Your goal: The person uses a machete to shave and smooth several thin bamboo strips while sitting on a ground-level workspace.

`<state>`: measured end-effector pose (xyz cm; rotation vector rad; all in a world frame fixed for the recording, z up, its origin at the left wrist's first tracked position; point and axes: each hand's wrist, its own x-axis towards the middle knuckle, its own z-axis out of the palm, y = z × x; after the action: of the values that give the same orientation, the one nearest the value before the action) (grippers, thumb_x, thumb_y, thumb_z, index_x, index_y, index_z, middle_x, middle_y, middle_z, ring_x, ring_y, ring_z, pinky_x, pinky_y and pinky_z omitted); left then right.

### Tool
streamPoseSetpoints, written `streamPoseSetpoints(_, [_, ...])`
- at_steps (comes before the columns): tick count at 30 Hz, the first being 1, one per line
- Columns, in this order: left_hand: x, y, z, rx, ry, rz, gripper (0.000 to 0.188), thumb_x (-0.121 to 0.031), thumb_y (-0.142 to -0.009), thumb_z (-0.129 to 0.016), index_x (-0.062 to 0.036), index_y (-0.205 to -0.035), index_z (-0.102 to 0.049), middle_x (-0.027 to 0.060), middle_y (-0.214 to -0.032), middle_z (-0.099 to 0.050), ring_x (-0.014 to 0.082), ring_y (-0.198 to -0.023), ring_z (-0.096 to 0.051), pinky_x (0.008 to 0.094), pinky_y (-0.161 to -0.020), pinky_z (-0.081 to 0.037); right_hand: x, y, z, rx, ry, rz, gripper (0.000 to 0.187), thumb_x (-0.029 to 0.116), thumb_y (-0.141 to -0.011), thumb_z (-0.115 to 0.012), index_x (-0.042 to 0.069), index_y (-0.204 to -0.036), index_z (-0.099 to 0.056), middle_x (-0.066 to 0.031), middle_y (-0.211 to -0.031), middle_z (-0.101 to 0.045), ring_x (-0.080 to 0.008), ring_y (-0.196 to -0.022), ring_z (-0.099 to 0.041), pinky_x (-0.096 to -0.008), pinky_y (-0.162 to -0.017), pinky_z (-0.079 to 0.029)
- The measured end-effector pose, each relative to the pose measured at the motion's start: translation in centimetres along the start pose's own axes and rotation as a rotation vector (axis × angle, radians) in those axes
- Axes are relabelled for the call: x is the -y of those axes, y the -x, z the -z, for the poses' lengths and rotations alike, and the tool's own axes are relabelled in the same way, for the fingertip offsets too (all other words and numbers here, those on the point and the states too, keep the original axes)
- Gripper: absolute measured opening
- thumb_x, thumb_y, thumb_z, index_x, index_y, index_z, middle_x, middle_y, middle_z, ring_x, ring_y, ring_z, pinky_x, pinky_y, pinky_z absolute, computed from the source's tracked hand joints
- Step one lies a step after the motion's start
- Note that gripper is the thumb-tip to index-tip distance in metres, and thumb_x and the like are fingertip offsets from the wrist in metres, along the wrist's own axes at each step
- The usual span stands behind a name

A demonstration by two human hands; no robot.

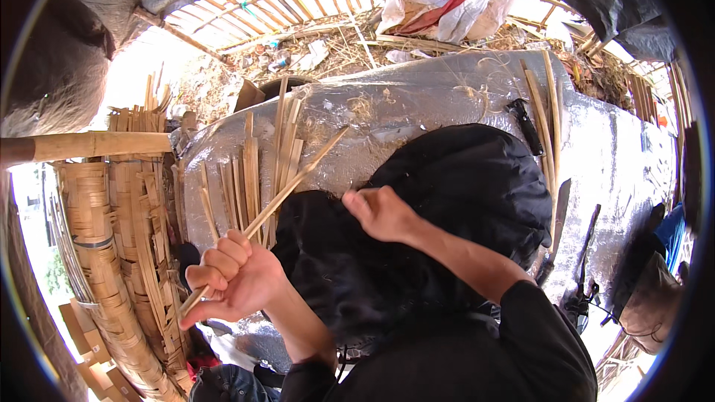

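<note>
My left hand (pixel 242 275) is closed round the lower part of a thin bamboo strip (pixel 302 173). The strip slants up and to the right, and its far end is free over the silvery sheet. Just right of the strip, my right hand (pixel 383 212) is over the black cloth on my legs (pixel 469 179), apart from the strip. Its fingers are curled in, and whatever they may hold is hidden. Several split bamboo strips (pixel 252 179) lie on the sheet beyond my left hand.
A silvery sheet (pixel 611 149) spreads around me. More bamboo strips (pixel 542 123) and a black elongated object (pixel 526 126) lie on the right. Bundled bamboo (pixel 93 238) stands at left, below a horizontal pole (pixel 100 146). White sacks (pixel 450 11) hang by the slatted far wall.
</note>
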<state>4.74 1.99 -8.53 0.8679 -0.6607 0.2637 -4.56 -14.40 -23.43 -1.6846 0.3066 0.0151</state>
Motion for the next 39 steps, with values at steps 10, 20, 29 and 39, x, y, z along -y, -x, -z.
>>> streamPoseSetpoints(10, [-0.9,0.1,1.3,0.027,0.049,0.053,0.071,-0.081,-0.094,-0.025,-0.014,-0.072,-0.032,-0.0031,-0.057,-0.023,0.0116,-0.053,-0.017,0.0304,-0.055,-0.022,-3.6,-3.8,1.3,0.066,0.299,-0.222,0.079,0.058,-0.105,-0.033,-0.006,-0.081,-0.071,-0.0314,-0.08,-0.067,-0.0491,-0.087,-0.067,-0.0509,-0.08,-0.054])
streamPoseSetpoints(20, [-2.1,-0.4,5.9,-0.124,0.054,0.047,0.071,-0.08,-0.094,-0.032,-0.0149,-0.066,-0.031,-0.0047,-0.058,-0.018,0.0113,-0.055,-0.013,0.0307,-0.055,-0.018,-5.0,-3.4,2.0,0.101,0.24,-0.324,0.074,0.06,-0.104,-0.037,-0.004,-0.088,-0.072,-0.0345,-0.087,-0.066,-0.05,-0.097,-0.064,-0.0539,-0.087,-0.051])
streamPoseSetpoints(29, [-2.3,0.1,7.9,-0.238,0.035,0.052,0.072,-0.08,-0.092,-0.037,-0.0148,-0.063,-0.038,-0.0054,-0.057,-0.017,0.0112,-0.054,-0.013,0.0312,-0.054,-0.017,-6.0,-4.1,3.1,0.043,0.365,-0.5,0.08,0.061,-0.103,-0.035,-0.007,-0.084,-0.073,-0.0345,-0.088,-0.067,-0.0496,-0.094,-0.067,-0.0518,-0.087,-0.054])
streamPoseSetpoints(39, [-2.7,-0.1,8.5,-0.315,0.0,0.038,0.072,-0.083,-0.089,-0.039,-0.0162,-0.061,-0.036,-0.006,-0.057,-0.016,0.0108,-0.055,-0.013,0.0305,-0.054,-0.016,-5.4,-3.3,5.7,0.091,0.289,-0.708,0.084,0.063,-0.103,-0.033,-0.01,-0.085,-0.072,-0.0341,-0.088,-0.068,-0.0505,-0.095,-0.067,-0.0524,-0.09,-0.053])
